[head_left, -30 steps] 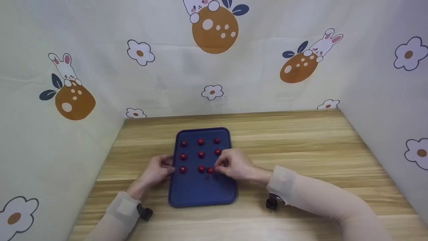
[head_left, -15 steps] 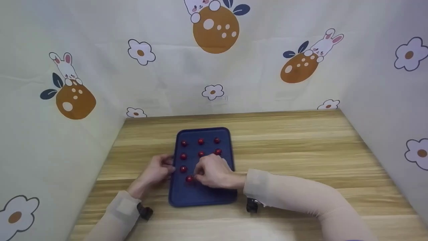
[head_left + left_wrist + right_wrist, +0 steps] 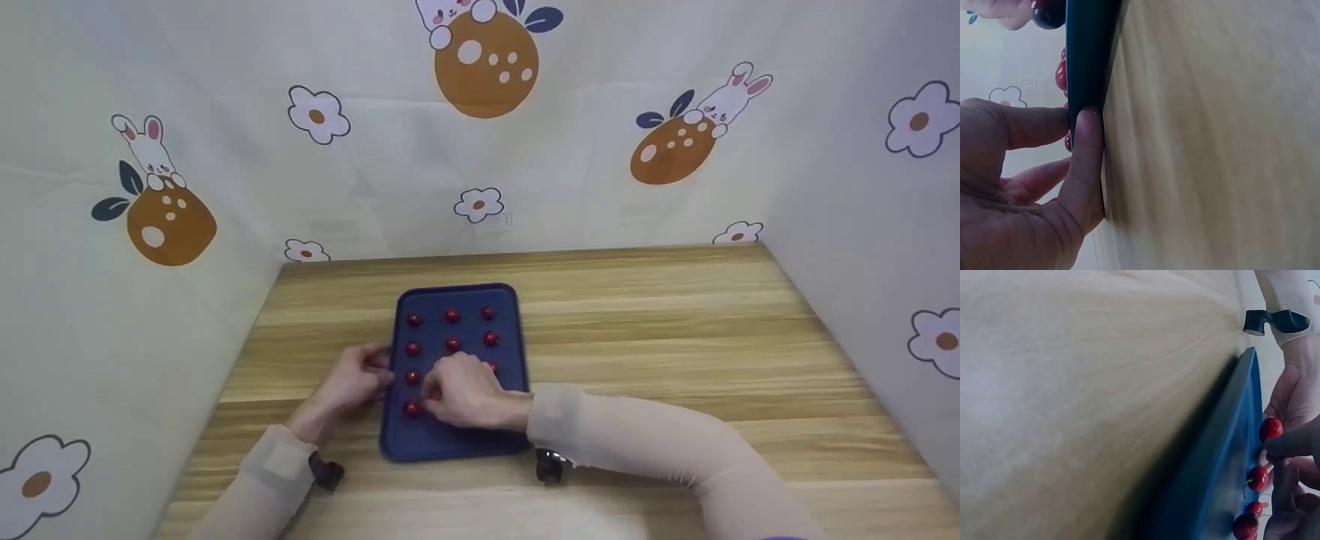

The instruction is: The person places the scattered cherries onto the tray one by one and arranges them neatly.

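A dark blue tray [image 3: 465,442] lies on the wooden table, with red cherries in rows on it. My right hand [image 3: 465,394] reaches over the tray and pinches a cherry [image 3: 412,409] by its stem side, low at the front left of the tray. In the right wrist view thumb and fingertips meet beside this cherry [image 3: 1270,430]. Behind it, a cherry [image 3: 412,376] ends the left column. The right hand hides part of the third row. My left hand [image 3: 358,381] holds the tray's left rim; in the left wrist view its fingers [image 3: 1086,146] lie against the rim.
Wood-grain table [image 3: 637,322] surrounds the tray. A patterned cloth [image 3: 375,172] hangs behind and at both sides. Dark wrist cameras [image 3: 326,472] sit under both forearms.
The right hand has carried the cherry left and toward the front, from beside the third row to below the left column. The left hand has stayed at the rim.
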Available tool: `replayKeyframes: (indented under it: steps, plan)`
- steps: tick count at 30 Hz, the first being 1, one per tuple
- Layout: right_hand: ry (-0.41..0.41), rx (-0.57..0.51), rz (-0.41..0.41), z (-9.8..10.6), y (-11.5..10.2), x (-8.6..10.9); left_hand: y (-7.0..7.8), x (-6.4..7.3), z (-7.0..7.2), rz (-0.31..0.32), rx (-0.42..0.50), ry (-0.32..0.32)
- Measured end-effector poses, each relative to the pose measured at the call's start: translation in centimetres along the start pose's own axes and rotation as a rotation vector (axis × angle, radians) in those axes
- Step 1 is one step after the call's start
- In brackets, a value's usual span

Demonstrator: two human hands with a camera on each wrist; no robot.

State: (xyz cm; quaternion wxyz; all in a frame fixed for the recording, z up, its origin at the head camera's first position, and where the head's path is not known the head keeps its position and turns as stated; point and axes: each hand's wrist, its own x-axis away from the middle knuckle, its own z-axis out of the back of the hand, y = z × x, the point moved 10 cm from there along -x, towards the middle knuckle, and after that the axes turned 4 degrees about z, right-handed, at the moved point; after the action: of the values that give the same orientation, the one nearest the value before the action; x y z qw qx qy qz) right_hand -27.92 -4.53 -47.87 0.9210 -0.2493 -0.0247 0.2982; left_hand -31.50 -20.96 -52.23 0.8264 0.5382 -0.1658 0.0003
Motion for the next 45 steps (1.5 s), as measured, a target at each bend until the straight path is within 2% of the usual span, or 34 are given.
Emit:
replayKeyframes:
  steps: [9, 18, 31, 39, 45]
  plan:
    - [-0.003, -0.017, 0.008, -0.6, 0.4, -0.1, 0.0, -0.1, 0.0, 0.0, -0.015, 0.012]
    - [-0.004, -0.019, -0.008, -1.1, 0.3, -0.3, 0.0, -0.1, 0.0, 0.0, -0.015, -0.001]
    - [-0.021, -0.006, -0.014, -1.5, 0.5, -0.3, -0.1, -0.2, -0.1, 0.009, 0.014, -0.006]
    - [-0.001, -0.032, -0.005, -0.8, 0.7, -0.2, -0.1, -0.2, -0.1, 0.012, 0.007, 0.001]
    - [0.027, -0.065, 0.011, 0.8, 1.0, 0.4, -0.1, -0.1, 0.1, 0.015, 0.019, 0.01]
